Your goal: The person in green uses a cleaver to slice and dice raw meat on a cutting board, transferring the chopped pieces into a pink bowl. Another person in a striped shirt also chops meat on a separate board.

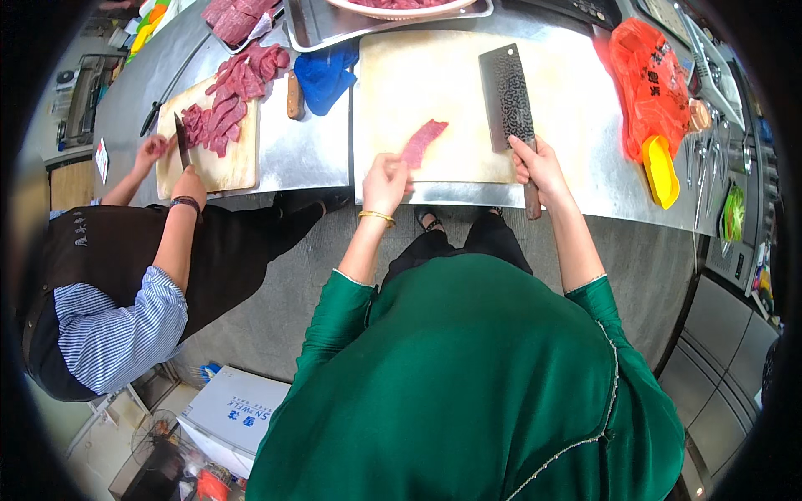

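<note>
A large pale cutting board lies on the steel table before me. On it is a strip of raw red meat. My left hand, slightly blurred, pinches the strip's near end at the board's front edge. My right hand grips a cleaver by its wooden handle, the thumb at the base of the blade. The dark, dimpled blade points away from me over the board's right part, apart from the meat.
At left, a co-worker's hand holds a knife over sliced meat on a smaller board. Between the boards lie a blue cloth and a wooden handle. A red plastic bag and yellow plastic item are at right.
</note>
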A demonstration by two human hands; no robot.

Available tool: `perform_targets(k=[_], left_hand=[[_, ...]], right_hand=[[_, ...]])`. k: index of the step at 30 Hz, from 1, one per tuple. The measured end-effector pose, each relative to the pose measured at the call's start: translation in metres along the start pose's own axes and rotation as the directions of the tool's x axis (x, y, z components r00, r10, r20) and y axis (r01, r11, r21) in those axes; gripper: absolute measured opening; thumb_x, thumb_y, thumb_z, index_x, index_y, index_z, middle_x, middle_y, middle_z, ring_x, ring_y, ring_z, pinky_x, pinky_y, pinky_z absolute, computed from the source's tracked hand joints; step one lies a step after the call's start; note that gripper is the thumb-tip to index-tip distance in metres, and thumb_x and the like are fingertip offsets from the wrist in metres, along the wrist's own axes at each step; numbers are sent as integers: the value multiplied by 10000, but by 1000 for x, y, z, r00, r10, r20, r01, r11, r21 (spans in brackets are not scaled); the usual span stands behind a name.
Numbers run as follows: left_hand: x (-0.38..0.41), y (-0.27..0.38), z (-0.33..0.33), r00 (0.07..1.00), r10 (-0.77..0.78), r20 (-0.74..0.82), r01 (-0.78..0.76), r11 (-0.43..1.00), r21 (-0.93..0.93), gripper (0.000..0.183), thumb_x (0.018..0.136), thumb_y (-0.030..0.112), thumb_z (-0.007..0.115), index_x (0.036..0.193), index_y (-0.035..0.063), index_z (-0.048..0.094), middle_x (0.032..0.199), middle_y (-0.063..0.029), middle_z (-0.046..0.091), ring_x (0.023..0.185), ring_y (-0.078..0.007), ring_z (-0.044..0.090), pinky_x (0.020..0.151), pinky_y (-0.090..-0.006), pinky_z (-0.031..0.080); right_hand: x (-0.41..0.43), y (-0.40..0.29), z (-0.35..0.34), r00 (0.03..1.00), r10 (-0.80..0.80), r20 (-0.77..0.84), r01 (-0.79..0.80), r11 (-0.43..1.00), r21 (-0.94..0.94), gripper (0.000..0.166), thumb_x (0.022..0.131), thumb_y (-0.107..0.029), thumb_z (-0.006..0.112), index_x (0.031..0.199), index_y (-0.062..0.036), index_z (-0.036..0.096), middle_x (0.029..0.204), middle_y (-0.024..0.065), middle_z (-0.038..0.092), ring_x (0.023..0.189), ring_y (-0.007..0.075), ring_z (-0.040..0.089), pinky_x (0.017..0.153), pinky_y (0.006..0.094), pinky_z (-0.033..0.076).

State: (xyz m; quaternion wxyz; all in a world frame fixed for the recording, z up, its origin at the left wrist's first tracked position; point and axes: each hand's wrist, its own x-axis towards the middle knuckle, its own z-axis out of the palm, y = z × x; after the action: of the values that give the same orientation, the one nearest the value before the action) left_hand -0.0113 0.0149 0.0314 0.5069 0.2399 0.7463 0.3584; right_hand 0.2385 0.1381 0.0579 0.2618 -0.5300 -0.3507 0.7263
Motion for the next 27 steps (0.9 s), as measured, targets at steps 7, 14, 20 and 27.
perform_targets(k=[7,14,20,27], left_hand=[[9,17,10,518,832,197,-648,232,726,330,817,69,538,1132,-21,565,1174,-223,566,1093,-354,548,923,-410,452],[32,4,30,362,867,341,-698,9,716,216,726,48,536,887,-29,657,918,-200,649,937,-326,605,882,-399,468],[31,-7,30,589,691,418,-598,25,801,206,739,48,534,888,-34,650,927,-209,643,924,-321,609,912,-390,451],[31,-8,37,568,732,376,-601,57,797,277,751,27,529,1002,-33,631,1020,-198,631,1020,-318,571,985,-397,409]], right_hand=[[-25,5,9,944,-323,70,273,642,-717,367,907,-176,596,1218,11,536,666,31,534,511,91,484,494,255,430],[-53,6,18,866,-299,401,418,-8,-909,542,836,-185,608,1355,-226,457,1006,119,648,779,318,655,694,395,544],[-53,10,19,866,-289,409,421,-23,-907,531,856,-178,586,1366,-208,441,1034,129,628,881,320,639,759,413,527],[-44,13,16,868,-283,407,445,82,-892,504,863,-159,577,1352,-178,459,1068,157,625,943,327,625,808,424,509]])
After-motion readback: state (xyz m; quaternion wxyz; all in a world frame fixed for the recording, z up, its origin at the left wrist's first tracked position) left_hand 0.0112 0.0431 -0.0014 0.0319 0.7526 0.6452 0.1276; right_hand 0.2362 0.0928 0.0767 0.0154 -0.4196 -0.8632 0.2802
